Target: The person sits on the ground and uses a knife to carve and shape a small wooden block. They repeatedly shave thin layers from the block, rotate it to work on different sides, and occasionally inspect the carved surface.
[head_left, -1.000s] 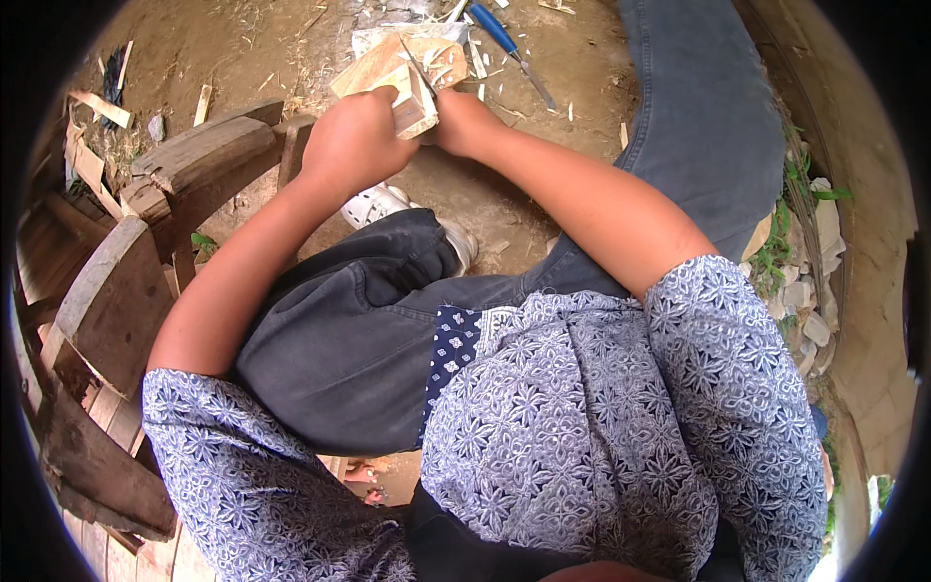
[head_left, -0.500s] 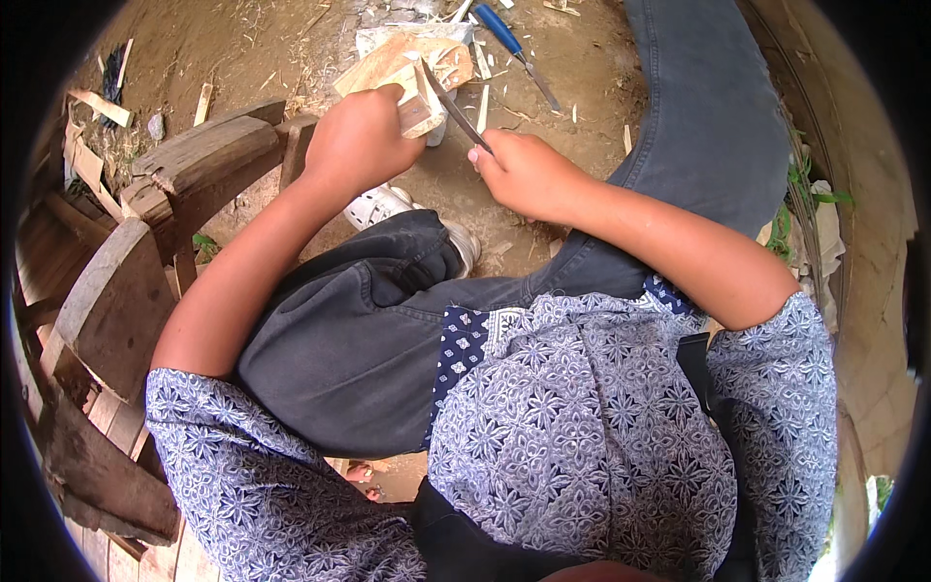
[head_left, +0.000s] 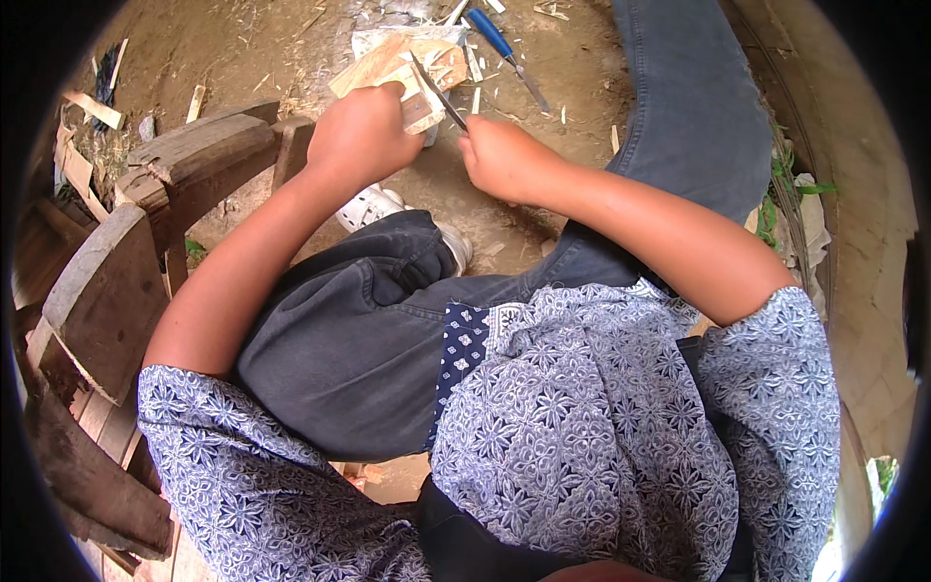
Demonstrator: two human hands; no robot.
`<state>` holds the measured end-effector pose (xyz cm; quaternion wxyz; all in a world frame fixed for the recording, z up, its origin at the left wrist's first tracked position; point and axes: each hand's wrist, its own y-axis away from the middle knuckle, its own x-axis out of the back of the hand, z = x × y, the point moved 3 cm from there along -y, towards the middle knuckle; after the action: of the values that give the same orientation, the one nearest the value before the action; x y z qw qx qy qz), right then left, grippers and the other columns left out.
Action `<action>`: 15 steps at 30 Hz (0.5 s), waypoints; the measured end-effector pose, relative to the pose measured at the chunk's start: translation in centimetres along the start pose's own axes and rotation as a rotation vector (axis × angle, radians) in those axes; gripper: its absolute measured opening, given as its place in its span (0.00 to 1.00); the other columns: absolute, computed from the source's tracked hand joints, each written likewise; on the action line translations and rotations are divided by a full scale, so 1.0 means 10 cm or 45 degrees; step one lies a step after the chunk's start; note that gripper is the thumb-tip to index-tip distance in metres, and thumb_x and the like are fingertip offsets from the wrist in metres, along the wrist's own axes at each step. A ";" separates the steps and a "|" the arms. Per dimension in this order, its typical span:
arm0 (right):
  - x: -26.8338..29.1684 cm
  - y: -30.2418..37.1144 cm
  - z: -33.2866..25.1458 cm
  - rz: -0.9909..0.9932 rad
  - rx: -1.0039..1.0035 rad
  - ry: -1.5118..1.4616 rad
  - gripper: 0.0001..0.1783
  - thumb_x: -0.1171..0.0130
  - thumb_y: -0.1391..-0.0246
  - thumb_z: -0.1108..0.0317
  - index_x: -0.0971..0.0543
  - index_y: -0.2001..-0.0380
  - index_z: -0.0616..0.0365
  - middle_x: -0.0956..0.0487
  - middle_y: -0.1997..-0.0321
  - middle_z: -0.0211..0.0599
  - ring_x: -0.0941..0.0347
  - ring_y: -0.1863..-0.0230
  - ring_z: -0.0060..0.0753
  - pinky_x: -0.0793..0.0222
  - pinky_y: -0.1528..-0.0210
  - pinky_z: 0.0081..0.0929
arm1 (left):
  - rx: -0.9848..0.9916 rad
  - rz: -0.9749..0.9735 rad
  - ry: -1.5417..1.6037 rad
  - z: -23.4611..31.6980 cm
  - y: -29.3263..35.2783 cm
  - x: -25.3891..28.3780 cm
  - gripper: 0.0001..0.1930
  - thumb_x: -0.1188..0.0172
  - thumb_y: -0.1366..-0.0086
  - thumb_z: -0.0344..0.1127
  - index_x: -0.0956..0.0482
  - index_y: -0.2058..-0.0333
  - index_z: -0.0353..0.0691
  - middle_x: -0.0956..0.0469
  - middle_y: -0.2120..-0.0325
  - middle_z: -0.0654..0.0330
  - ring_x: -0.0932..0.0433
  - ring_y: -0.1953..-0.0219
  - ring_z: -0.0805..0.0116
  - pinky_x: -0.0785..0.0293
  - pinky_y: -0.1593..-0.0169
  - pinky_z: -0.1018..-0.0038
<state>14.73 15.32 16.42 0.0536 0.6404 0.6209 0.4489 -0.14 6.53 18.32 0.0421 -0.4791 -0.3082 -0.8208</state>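
I see the left hand's (head_left: 359,136) fingers gripping the wooden block (head_left: 418,111); right of it, the right hand's (head_left: 508,160) grip the knife (head_left: 441,95); I'd angle the blade shallowly.

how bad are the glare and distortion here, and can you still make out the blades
In the head view, a round black rim cuts the corners; also in the head view, a bright patch washes out at lower right; in that same view, the knife and blue-handled chisel have discernible outlines.
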 end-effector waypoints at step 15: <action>-0.02 -0.48 0.10 0.189 0.132 0.052 0.17 0.52 0.37 0.62 0.27 0.61 0.69 0.21 0.68 0.63 0.23 0.64 0.65 0.27 0.58 0.52 | 0.082 0.064 0.152 -0.18 -0.23 0.10 0.23 0.35 0.48 0.45 0.19 0.63 0.28 0.18 0.70 0.39 0.17 0.64 0.44 0.21 0.58 0.59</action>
<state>11.80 16.66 12.73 -0.0257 0.6773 0.5952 0.4317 -2.91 7.63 17.39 0.0964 -0.4355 -0.3192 -0.8362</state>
